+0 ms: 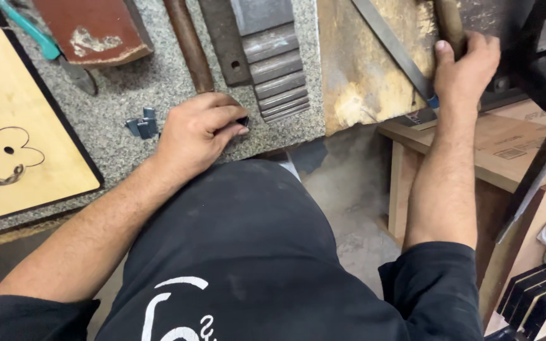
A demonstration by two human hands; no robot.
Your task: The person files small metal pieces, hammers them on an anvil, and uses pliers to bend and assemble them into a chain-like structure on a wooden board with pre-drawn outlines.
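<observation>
Both hands are gripping: our left hand (198, 129) is pinching a small dark piece (242, 120); our right hand (464, 63) is clasping a wooden handle (448, 22).

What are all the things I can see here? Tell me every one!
Speckled worktop: one, grey, under the left hand.
Wooden board with cut-out shapes: one, pale tan, far left.
Small metal pieces: a few, blue-grey, beside the left hand.
Brown rod: one, rusty brown, running up from the left hand.
Stepped metal block: one, grey, top centre.
Teal-handled tool: one, top left.
Reddish-brown slab: one, top left.
Worn wooden block: one, yellowish, top centre-right.
Flat metal strip: one, grey, lying across the block.
Left hand: on the worktop, fingers curled over something small and dark.
Right hand: gripping a brown handle.
</observation>
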